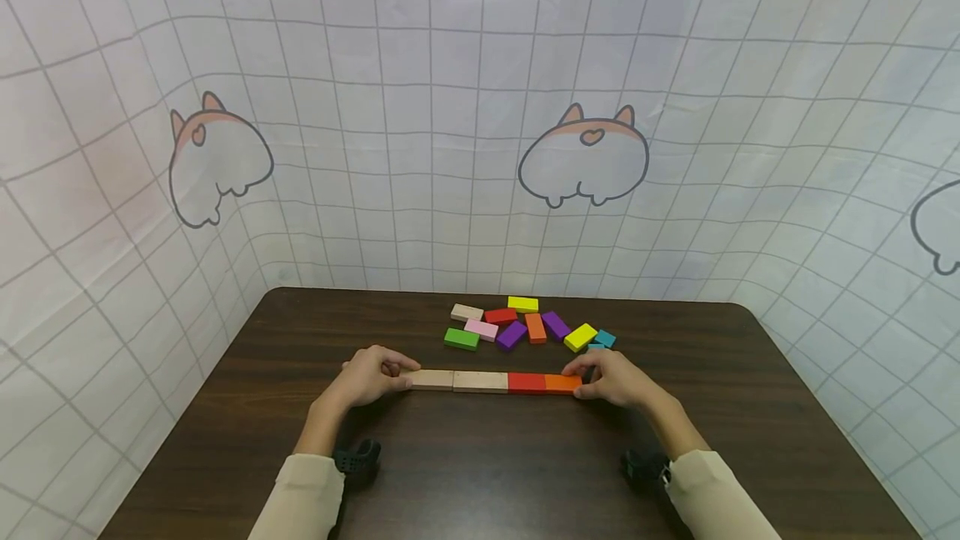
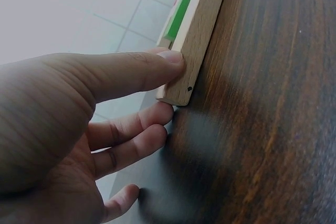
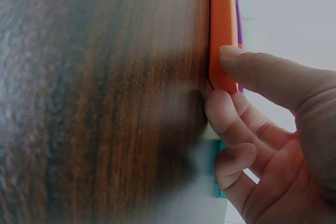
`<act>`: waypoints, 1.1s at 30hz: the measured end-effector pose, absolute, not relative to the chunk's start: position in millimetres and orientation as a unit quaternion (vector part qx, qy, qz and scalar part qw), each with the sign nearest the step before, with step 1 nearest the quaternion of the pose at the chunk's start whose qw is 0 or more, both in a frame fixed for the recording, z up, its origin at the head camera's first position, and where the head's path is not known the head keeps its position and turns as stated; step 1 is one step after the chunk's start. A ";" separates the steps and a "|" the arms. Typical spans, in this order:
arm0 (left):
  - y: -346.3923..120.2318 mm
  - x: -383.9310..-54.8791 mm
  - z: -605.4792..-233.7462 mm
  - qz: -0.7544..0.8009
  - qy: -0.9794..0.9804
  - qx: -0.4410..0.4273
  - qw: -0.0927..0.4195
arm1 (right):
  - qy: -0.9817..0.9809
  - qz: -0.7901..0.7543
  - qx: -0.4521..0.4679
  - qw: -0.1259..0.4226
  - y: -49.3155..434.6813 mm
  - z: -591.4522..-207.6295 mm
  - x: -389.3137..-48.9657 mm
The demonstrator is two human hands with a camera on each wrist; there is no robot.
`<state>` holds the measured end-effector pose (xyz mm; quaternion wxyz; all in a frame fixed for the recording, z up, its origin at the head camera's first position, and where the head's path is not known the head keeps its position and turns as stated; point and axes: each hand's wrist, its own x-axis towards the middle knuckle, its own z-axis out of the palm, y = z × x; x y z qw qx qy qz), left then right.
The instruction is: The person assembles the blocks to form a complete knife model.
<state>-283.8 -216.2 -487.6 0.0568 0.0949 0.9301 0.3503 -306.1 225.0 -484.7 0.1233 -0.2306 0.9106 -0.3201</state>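
Two plain wooden blocks, a red block [image 1: 527, 382] and an orange block [image 1: 562, 383] lie end to end in a straight row on the table. My left hand [image 1: 372, 375] pinches the outer end of the left plain wooden block [image 2: 202, 35], thumb on its near face and the index finger mostly hidden behind. The second plain block [image 1: 480, 382] sits between that one and the red block. At the row's other end, my right hand [image 1: 615, 377] pinches the orange block [image 3: 222, 35], its thumb on the near side. Both hands' lower fingers are loosely bent.
Behind the row lie several loose blocks, among them a green block [image 1: 461, 339], a pink block [image 1: 481, 329], a purple block [image 1: 512, 335] and a yellow block [image 1: 581, 337]. Blue blocks [image 1: 604, 339] lie close behind my right hand. A white grid-patterned curtain [image 1: 480, 248] surrounds the dark table [image 1: 480, 473].
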 end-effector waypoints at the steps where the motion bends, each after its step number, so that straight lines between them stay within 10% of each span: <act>1: -216.4 -284.0 -487.8 0.349 0.931 0.095 0.056 | 0.910 -0.321 -0.231 0.123 224.5 -484.7 -306.1; 20: -219.6 -283.6 -488.3 0.352 0.929 0.094 0.059 | 0.900 -0.318 -0.264 0.137 230.8 -478.7 -315.4; 33: -217.2 -283.5 -488.9 0.354 0.928 0.098 0.062 | 0.922 -0.334 -0.193 0.040 252.1 -454.6 -341.2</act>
